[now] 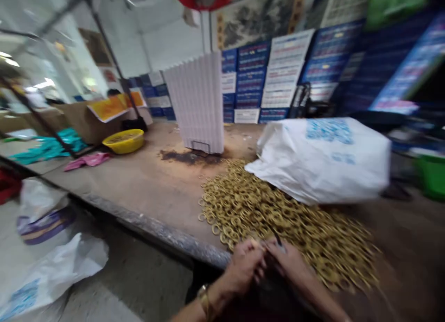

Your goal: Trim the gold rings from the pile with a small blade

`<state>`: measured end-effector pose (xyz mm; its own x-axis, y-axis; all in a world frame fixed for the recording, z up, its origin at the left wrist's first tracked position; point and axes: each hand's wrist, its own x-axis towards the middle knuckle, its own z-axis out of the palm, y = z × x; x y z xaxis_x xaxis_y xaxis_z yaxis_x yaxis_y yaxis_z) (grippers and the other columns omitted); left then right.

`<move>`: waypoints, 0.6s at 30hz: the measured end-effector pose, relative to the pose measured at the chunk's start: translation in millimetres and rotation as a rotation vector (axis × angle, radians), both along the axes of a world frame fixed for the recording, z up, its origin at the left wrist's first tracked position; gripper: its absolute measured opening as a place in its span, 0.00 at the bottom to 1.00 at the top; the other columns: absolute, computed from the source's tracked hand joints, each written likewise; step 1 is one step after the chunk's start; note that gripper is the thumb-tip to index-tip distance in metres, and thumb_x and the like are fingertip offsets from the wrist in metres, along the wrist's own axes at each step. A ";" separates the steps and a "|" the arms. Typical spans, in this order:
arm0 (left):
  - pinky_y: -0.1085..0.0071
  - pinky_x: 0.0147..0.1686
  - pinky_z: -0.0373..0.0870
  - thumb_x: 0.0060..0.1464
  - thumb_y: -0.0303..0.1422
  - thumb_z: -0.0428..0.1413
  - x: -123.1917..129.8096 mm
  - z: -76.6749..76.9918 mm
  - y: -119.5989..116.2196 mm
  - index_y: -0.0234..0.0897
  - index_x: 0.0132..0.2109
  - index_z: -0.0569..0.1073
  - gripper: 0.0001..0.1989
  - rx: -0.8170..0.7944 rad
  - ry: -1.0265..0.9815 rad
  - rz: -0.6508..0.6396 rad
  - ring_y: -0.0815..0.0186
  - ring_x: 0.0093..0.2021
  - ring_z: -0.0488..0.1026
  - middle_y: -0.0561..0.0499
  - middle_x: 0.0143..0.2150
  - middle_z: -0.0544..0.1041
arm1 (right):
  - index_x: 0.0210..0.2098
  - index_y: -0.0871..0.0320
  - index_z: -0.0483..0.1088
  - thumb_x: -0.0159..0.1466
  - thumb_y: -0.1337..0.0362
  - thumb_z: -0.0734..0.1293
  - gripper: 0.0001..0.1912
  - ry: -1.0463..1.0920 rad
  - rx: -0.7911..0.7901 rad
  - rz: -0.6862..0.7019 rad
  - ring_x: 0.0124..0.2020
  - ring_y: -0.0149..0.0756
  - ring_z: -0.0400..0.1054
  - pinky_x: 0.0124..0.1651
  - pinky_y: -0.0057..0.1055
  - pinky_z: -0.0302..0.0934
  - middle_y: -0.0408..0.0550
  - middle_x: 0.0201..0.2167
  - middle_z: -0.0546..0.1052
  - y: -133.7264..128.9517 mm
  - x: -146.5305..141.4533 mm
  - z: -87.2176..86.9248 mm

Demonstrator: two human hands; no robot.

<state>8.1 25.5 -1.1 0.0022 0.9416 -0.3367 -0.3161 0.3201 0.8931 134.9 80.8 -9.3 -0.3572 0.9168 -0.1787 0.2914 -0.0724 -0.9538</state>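
My left hand (245, 262), with a watch (204, 298) on its wrist, is closed in a pinch at the front edge of the worktable. Whatever its fingertips hold is too small and blurred to name. My right hand (288, 262) meets it fingertip to fingertip and grips a slim dark tool (278, 239), whose dark end sticks up above the fingers. Just beyond both hands spreads a large heap of brass-coloured rings (264, 206). A big white woven sack (333, 160) with blue print lies on its side against the far part of the heap.
On the brown worktable (149, 187) stand a ribbed white panel stack (198, 104) and a yellow basin (124, 141). A pink cloth (86, 161) lies farther left. Blue and white boxes (252, 76) line the wall. Sacks (59, 271) lie on the floor at left.
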 end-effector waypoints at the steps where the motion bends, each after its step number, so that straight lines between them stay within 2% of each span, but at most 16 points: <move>1: 0.80 0.14 0.53 0.45 0.36 0.51 -1.1 1.8 -1.9 0.36 0.27 0.63 0.08 0.034 0.011 -0.005 0.76 0.14 0.58 0.57 0.19 0.64 | 0.22 0.61 0.65 0.53 0.54 0.60 0.15 -0.032 0.041 0.000 0.16 0.26 0.56 0.21 0.23 0.53 0.40 0.14 0.65 -1.1 -0.4 7.9; 4: 0.81 0.15 0.54 0.49 0.39 0.52 -4.0 3.3 -4.0 0.36 0.30 0.63 0.10 0.100 0.032 0.007 0.77 0.16 0.60 0.57 0.22 0.65 | 0.25 0.60 0.66 0.56 0.60 0.57 0.12 -0.165 0.216 0.006 0.22 0.27 0.59 0.26 0.23 0.54 0.41 0.19 0.67 -3.0 2.2 17.6; 9: 0.81 0.16 0.56 0.50 0.43 0.51 -3.8 7.9 -7.7 0.36 0.31 0.64 0.14 0.113 0.107 -0.031 0.77 0.18 0.61 0.57 0.23 0.65 | 0.27 0.59 0.66 0.57 0.67 0.56 0.09 -0.371 0.455 0.156 0.23 0.27 0.59 0.28 0.23 0.51 0.42 0.21 0.69 -17.0 6.5 13.0; 13: 0.81 0.17 0.56 0.50 0.43 0.51 -0.8 11.7 -9.5 0.35 0.30 0.64 0.14 0.119 0.144 -0.031 0.76 0.19 0.61 0.56 0.23 0.65 | 0.26 0.58 0.65 0.54 0.70 0.57 0.06 -0.497 0.546 0.218 0.23 0.28 0.60 0.28 0.23 0.49 0.43 0.22 0.70 -22.3 6.7 11.5; 18: 0.81 0.17 0.56 0.49 0.44 0.52 0.0 10.4 -9.0 0.35 0.30 0.63 0.14 0.099 0.170 -0.022 0.76 0.19 0.61 0.56 0.23 0.65 | 0.28 0.58 0.65 0.52 0.72 0.56 0.09 -0.546 0.575 0.243 0.24 0.29 0.61 0.28 0.23 0.48 0.43 0.23 0.71 -22.9 6.7 9.5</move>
<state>8.1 16.5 9.3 -0.0261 0.9704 -0.2401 -0.1519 0.2335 0.9604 141.7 57.9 0.2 -0.5559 0.8265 0.0889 0.6687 0.5082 -0.5428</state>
